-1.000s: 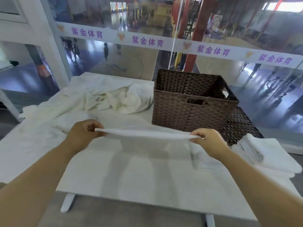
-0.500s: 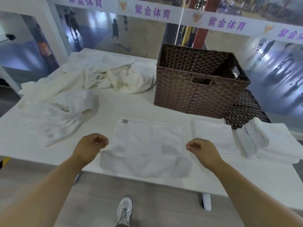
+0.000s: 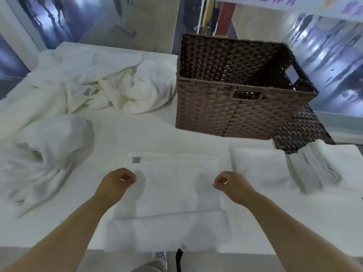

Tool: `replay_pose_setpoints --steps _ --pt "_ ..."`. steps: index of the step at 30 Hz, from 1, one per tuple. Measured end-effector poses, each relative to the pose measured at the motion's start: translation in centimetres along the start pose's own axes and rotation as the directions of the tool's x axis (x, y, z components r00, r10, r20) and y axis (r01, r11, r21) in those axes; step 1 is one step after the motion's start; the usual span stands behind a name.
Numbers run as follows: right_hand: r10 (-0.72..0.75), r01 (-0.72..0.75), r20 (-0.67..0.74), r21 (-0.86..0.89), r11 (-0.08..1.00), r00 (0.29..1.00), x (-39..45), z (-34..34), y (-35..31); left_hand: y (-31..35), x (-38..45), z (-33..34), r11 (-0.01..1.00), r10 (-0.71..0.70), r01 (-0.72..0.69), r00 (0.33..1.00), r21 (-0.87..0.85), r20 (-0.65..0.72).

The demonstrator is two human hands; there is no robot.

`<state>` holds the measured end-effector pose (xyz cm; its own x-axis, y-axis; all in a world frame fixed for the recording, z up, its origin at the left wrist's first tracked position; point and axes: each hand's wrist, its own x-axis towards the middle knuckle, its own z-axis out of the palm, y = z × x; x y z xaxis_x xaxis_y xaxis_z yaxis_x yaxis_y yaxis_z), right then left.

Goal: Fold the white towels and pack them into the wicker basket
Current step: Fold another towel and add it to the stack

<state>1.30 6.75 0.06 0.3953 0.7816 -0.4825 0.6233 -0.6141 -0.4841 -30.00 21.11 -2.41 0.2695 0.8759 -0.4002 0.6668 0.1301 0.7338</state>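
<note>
Left of the brown wicker basket (image 3: 235, 91) there's a crumpled heap of white towels (image 3: 82, 91), soft and floppy. In front of the basket, a flat half-folded white towel (image 3: 172, 203) lies on the white tabletop (image 3: 137, 134), near edge overhanging. Left hand (image 3: 115, 183) and right hand (image 3: 229, 185) hover over it, fingers curled, holding nothing. It's light and limp, so I'd pinch the corners. Right of that: folded white towels (image 3: 306, 167).

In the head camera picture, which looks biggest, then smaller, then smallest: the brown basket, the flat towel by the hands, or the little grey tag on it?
1. Wicker basket and flat towel: they look about alike, and the towel lies nearer the camera, so I won't rank them.
2. Grey tag: clearly the smallest.
</note>
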Motion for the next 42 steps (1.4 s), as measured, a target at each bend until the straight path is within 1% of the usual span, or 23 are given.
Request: replay_pose_setpoints --steps 4,6,7,8,10,12,15,19,22,26,30,35,39,42 --pt "0.083 -0.086 -0.034 -0.123 0.989 0.996 3.2 -0.3 -0.7 -0.3 3.9 0.4 0.979 0.042 -0.045 0.999 0.201 0.015" --pt "0.097 -0.103 -0.046 -0.174 0.979 0.994 4.8 -0.4 -1.0 -0.6 5.9 0.3 0.926 0.135 -0.124 0.991 0.356 -0.006" --pt "0.092 -0.101 -0.053 -0.202 0.974 0.994 5.5 -0.3 -1.1 -0.9 7.0 0.3 0.889 0.18 -0.167 0.984 0.426 0.01" --pt "0.081 -0.092 -0.056 -0.226 0.97 0.995 6.2 -0.2 -1.2 -0.9 7.8 0.2 0.858 0.187 -0.187 0.981 0.478 0.048" --pt "0.05 -0.059 -0.043 -0.258 0.964 0.998 7.4 0.1 -1.3 -1.0 8.9 0.1 0.828 0.132 -0.174 0.984 0.533 0.117" --pt "0.03 -0.035 -0.021 -0.299 0.953 0.999 8.3 0.4 -1.5 -1.1 9.7 0.1 0.815 0.131 -0.191 0.98 0.548 0.147" --pt "0.024 -0.022 0.001 -0.383 0.923 1.0 9.4 0.8 -1.7 -0.8 10.4 -0.3 0.829 0.155 -0.239 0.967 0.505 0.202" --pt "0.025 -0.006 0.037 -0.437 0.9 0.999 10.3 0.6 -2.0 -0.3 10.8 -0.7 0.828 0.175 -0.293 0.945 0.479 0.277" --pt "0.049 -0.002 0.083 -0.49 0.872 0.995 10.8 0.4 -2.3 0.3 10.7 -0.7 0.847 0.146 -0.287 0.935 0.448 0.323" --pt "0.099 -0.049 0.095 -0.424 0.904 0.991 11.0 0.6 -2.4 0.8 10.8 -0.6 0.853 0.088 -0.254 0.931 0.455 0.354" --pt "0.146 -0.082 0.105 -0.464 0.882 0.984 11.3 0.6 -2.3 1.2 10.9 -0.6 0.809 0.056 -0.244 0.938 0.535 0.342" --pt "0.212 -0.155 0.1 -0.403 0.902 0.972 11.1 0.3 -2.1 1.3 11.1 -1.0 0.789 0.017 -0.225 0.938 0.572 0.345" --pt "0.196 -0.172 0.063 -0.276 0.946 0.979 10.4 0.4 -1.4 1.3 11.1 -1.2 0.797 0.054 -0.242 0.941 0.553 0.334" --pt "0.173 -0.158 0.052 -0.214 0.964 0.984 9.8 0.2 -1.1 1.0 11.2 -1.5 0.831 0.099 -0.264 0.936 0.49 0.337"
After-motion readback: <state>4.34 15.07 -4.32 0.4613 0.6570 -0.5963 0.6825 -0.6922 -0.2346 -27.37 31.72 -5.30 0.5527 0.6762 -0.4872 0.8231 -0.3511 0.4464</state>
